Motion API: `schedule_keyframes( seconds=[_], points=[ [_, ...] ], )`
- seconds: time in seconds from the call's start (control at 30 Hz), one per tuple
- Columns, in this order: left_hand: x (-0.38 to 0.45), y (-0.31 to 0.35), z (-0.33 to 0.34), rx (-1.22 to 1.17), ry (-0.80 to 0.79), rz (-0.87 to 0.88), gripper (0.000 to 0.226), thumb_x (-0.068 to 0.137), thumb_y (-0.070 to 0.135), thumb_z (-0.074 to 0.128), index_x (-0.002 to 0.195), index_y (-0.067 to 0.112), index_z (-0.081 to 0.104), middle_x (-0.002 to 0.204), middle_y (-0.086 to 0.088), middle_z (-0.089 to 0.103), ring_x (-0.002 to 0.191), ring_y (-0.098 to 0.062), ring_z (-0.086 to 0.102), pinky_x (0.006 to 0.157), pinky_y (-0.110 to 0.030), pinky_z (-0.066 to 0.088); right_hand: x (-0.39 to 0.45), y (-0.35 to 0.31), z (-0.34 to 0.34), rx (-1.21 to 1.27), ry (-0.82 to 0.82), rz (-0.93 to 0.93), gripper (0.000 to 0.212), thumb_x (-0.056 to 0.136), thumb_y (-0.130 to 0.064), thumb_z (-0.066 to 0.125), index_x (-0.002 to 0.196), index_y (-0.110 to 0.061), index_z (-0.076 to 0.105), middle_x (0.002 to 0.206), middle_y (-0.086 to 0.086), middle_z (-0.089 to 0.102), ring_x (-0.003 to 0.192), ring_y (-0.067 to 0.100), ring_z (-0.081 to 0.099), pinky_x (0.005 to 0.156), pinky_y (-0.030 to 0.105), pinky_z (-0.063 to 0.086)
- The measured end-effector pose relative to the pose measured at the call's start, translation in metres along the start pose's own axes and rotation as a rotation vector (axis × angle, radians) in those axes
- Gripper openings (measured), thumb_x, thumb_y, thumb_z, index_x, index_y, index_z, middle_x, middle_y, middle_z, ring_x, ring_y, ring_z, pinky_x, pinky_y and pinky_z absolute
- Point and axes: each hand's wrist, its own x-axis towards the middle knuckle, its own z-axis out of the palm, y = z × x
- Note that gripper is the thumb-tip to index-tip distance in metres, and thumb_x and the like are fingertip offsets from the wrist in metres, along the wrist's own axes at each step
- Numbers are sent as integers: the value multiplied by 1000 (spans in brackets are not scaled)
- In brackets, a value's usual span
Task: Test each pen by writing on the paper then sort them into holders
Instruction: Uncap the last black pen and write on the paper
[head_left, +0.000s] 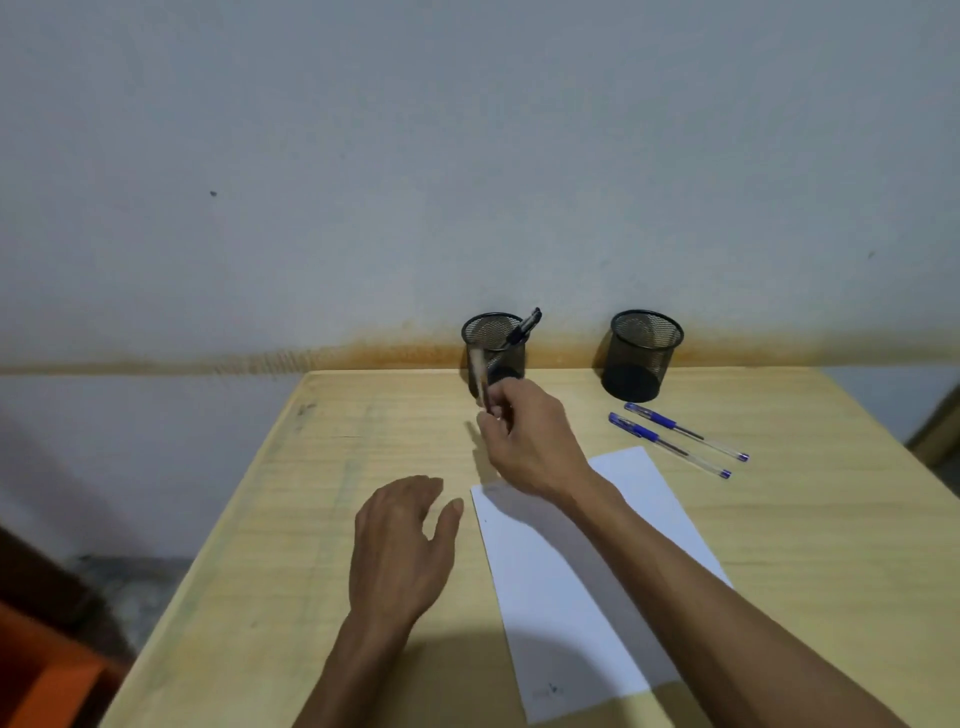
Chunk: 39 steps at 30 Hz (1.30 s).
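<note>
Here, right hand (524, 441) pinches blurred pen (479, 379) before round mesh holder (493, 345).

A pale wooden table (322, 545) carries a white paper sheet (566, 613). Beyond the sheet's far end stand two black mesh holders: one (493, 348) to the far left with a pen in it, another (641, 356) to the far right. Two blue pens (675, 439) lie side by side just right of the sheet's far corner.
</note>
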Motion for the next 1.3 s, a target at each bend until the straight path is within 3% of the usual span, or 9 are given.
schedule_keyframes(
  seconds=[0.17,0.33,0.53,0.63,0.73,0.8,0.97,1.1,1.3],
  points=[
    [-13,49,-8,-182,83,105,39,92,36,64,128,23,61,117,15,58,109,-5,50,96,-30,40,-62,1,-43,420,169,299,16,95,-31,71,94,-15,72,80,0,74,72,10,73,72,31,61],
    [-27,85,13,-99,144,351,27,93,35,54,109,21,71,100,5,73,90,-15,65,91,-25,40,-109,13,-65,654,290,434,16,92,-26,75,89,-10,73,75,3,77,63,4,70,62,19,52],
    [-43,103,19,-29,85,484,18,96,24,52,92,20,70,78,7,65,73,-16,55,72,-31,39,-132,31,-85,648,250,463,18,91,-26,76,86,-8,74,67,0,73,61,5,67,67,26,53],
    [-46,96,8,-64,62,381,20,94,23,51,84,21,68,73,8,62,70,-15,53,70,-28,38,-129,44,-102,787,329,480,13,93,-17,73,84,-7,70,62,1,67,59,13,60,64,27,52],
    [-48,72,-20,-102,109,44,17,91,20,58,79,23,70,71,8,62,70,-15,57,67,-33,44,-116,65,-137,994,535,537,12,97,-10,67,86,-6,66,61,3,64,56,14,55,52,18,51],
    [-41,59,-39,-165,117,-93,13,89,20,63,77,21,70,70,4,65,71,-17,61,67,-39,50,-111,73,-146,1010,543,529,11,98,-11,66,88,-7,66,64,5,68,57,14,60,51,17,53],
    [3,42,-35,-116,146,-154,9,88,20,67,89,20,76,82,1,73,80,-22,66,73,-38,53,-111,64,-110,930,382,518,13,99,-14,65,92,-4,67,70,10,70,62,18,62,57,25,54],
    [38,28,-16,45,90,-135,13,91,25,61,90,22,73,80,1,72,76,-26,64,67,-38,53,-112,55,-89,883,331,490,19,98,-18,67,97,1,67,67,7,71,59,15,64,59,27,54],
    [71,10,8,276,30,-28,26,93,25,56,68,20,61,64,4,55,66,-27,55,59,-33,33,-112,52,-81,811,334,504,16,96,-18,69,95,-2,68,68,8,73,62,15,67,60,28,55]
  ],
)
